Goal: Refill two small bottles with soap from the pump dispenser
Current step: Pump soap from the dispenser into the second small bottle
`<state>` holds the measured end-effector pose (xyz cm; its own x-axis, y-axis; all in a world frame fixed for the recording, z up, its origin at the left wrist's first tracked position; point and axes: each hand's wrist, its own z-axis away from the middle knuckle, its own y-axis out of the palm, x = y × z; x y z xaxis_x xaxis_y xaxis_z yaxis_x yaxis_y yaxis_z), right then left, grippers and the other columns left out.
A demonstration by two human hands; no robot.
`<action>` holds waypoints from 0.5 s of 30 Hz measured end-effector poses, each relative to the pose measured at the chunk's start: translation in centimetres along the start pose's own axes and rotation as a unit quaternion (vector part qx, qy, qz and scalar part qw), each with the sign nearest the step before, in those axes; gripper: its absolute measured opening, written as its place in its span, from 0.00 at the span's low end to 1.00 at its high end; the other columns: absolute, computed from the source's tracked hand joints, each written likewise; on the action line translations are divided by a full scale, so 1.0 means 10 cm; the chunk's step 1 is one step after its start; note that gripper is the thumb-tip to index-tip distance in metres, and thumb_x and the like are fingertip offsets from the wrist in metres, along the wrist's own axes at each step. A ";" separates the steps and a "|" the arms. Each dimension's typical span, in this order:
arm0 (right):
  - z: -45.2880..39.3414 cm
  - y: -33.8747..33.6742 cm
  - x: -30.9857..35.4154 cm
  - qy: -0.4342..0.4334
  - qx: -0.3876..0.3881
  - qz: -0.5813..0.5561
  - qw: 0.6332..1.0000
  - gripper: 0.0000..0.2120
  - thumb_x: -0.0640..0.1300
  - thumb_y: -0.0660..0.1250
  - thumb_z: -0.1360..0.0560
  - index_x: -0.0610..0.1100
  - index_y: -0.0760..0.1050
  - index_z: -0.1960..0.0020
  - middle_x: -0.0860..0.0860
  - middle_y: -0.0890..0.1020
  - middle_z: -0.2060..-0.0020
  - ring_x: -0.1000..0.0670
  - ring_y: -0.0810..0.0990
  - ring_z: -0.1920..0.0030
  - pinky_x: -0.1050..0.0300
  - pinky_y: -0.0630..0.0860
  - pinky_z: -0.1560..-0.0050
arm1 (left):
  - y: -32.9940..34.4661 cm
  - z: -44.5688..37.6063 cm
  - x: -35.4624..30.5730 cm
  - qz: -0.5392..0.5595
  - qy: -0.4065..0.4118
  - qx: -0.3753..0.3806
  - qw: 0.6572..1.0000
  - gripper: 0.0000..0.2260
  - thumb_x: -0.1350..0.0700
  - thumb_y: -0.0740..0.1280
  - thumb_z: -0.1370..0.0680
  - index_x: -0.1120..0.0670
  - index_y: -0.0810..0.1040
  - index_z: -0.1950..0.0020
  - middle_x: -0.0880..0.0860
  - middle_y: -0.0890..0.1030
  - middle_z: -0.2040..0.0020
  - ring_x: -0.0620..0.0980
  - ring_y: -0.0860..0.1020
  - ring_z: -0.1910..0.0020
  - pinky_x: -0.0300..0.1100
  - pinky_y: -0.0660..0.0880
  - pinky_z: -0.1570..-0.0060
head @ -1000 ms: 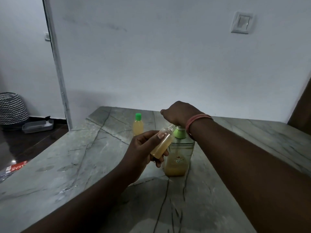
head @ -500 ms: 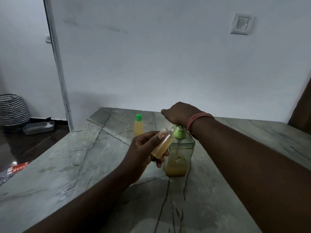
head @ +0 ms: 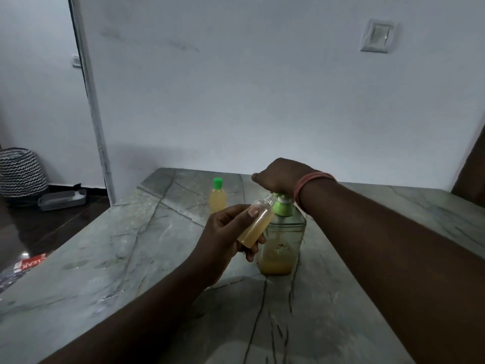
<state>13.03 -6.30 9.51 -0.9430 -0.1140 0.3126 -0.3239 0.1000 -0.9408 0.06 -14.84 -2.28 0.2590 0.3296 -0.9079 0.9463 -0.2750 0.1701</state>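
My left hand [head: 225,232] holds a small clear bottle [head: 258,223], uncapped and tilted, its mouth up against the pump spout. It is mostly full of yellow soap. My right hand [head: 282,176] rests on top of the green pump head of the clear dispenser [head: 284,240], which has yellow soap low at its bottom. A second small bottle [head: 217,197] with a green cap stands upright behind, to the left, holding yellow soap.
The grey marble table [head: 131,245] runs to a white wall at the back. Left of the table lie dark floor, a patterned basket [head: 19,172] and a grey tray [head: 61,200]. A dark edge shows at the far right.
The hands and the bottle hold about the same pose. The right hand has risen a little, and more of the pump neck shows beneath it.
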 end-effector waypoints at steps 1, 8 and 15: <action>-0.01 0.00 -0.01 0.000 -0.006 -0.010 1.000 0.18 0.58 0.59 0.21 0.43 0.76 0.50 0.45 0.81 0.48 0.44 0.80 0.47 0.56 0.70 0.53 | 0.00 -0.01 0.00 0.000 -0.001 0.001 1.000 0.13 0.46 0.68 0.24 0.50 0.85 0.45 0.60 0.82 0.61 0.54 0.78 0.67 0.43 0.74 0.71; 0.02 0.06 -0.07 0.003 -0.025 -0.040 0.999 0.16 0.57 0.58 0.21 0.44 0.74 0.53 0.45 0.78 0.52 0.44 0.76 0.52 0.54 0.70 0.53 | -0.01 -0.03 0.03 -0.002 -0.004 -0.006 1.000 0.14 0.48 0.67 0.22 0.54 0.83 0.42 0.60 0.82 0.61 0.54 0.78 0.67 0.43 0.75 0.71; -0.04 0.03 -0.02 -0.012 -0.031 -0.028 0.999 0.22 0.62 0.59 0.22 0.43 0.75 0.53 0.45 0.83 0.49 0.43 0.80 0.49 0.54 0.72 0.52 | -0.02 -0.01 0.02 0.000 -0.004 -0.006 1.000 0.13 0.48 0.67 0.23 0.53 0.83 0.43 0.60 0.82 0.61 0.54 0.78 0.68 0.43 0.75 0.71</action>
<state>13.14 -5.90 9.20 -0.9215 -0.1457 0.3601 -0.3807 0.1546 -0.9117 -0.05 -14.60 -2.41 0.2581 0.3219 -0.9109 0.9484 -0.2640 0.1754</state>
